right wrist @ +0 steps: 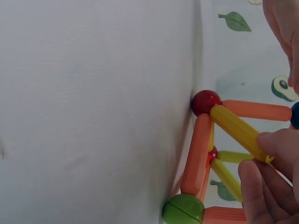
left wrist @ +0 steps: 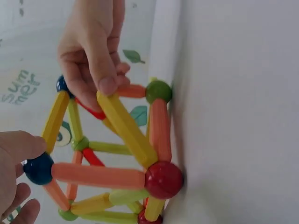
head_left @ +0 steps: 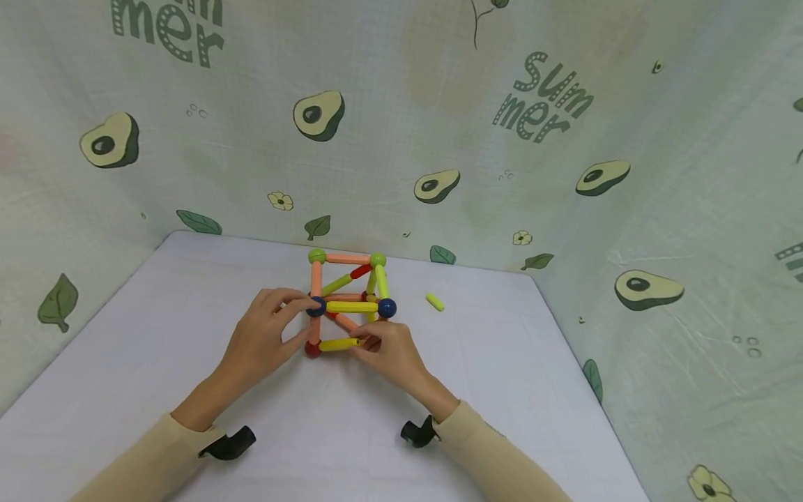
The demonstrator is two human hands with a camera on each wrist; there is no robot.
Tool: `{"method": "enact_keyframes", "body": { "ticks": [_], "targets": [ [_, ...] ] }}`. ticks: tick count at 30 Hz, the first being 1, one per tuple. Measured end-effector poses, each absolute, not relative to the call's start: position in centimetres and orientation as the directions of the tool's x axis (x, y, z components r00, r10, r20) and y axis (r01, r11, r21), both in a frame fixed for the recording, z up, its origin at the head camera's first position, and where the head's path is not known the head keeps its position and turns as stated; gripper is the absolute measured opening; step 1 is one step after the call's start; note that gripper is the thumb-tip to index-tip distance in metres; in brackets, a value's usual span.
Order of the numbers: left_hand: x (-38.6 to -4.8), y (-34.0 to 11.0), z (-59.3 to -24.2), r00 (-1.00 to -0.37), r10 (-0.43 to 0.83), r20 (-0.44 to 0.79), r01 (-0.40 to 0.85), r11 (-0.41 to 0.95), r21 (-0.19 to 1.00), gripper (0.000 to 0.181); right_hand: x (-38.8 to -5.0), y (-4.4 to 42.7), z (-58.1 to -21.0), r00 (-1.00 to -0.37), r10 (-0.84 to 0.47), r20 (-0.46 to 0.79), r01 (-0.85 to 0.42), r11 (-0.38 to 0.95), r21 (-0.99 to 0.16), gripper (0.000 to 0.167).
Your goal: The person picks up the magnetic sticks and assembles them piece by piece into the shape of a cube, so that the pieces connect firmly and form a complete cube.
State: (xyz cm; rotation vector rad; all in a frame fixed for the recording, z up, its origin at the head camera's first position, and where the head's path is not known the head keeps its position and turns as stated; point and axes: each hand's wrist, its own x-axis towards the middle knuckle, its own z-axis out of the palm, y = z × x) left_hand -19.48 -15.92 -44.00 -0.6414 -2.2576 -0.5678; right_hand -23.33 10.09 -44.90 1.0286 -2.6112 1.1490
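A cube-like frame of magnetic sticks and balls stands on the table. My left hand [head_left: 260, 335] holds the blue ball [left wrist: 39, 168] at its near upper left corner. My right hand [head_left: 395, 352] pinches the free end of a yellow magnetic stick [right wrist: 238, 131]. This stick's other end touches the red ball [left wrist: 164, 180] at the near lower left corner, and it slants upward from there. Below the right hand, in the right wrist view, a green ball [right wrist: 183, 209] sits at another bottom corner. A second blue ball [head_left: 387, 307] tops the near right corner.
A loose yellow-green stick [head_left: 435, 302] lies on the white table [head_left: 489, 390] to the right of the frame. Behind and beside the table hangs a printed cloth [head_left: 376, 153]. A black wrist mount [head_left: 231, 444] sticks out at the left cuff.
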Motion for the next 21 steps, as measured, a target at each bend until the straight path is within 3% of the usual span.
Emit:
{"method": "enact_keyframes", "body": {
  "ticks": [4,7,15,21],
  "targets": [
    [-17.7,-14.6,-44.4,-0.591,0.327,0.737,0.646,0.740,0.189,0.051,-23.3,10.2,-45.0,-0.765,-0.535,0.357,-0.624,0.483,-0.614,0.022],
    [-17.1,-13.6,-44.7,-0.603,0.329,0.727,0.650,0.730,0.209,0.051,-23.4,10.2,-45.1,-0.757,-0.539,0.369,-0.637,0.486,-0.598,0.023],
    [-18.5,-12.2,-46.4,-0.804,0.249,0.540,0.527,0.718,0.455,0.052,-23.2,10.4,-45.4,-0.776,-0.499,0.385,-0.618,0.483,-0.620,0.024],
    [-19.4,-11.6,-47.0,-0.844,0.246,0.477,0.478,0.748,0.460,0.050,-23.2,10.2,-45.4,-0.778,-0.495,0.387,-0.615,0.477,-0.627,0.024]
  ]
}}
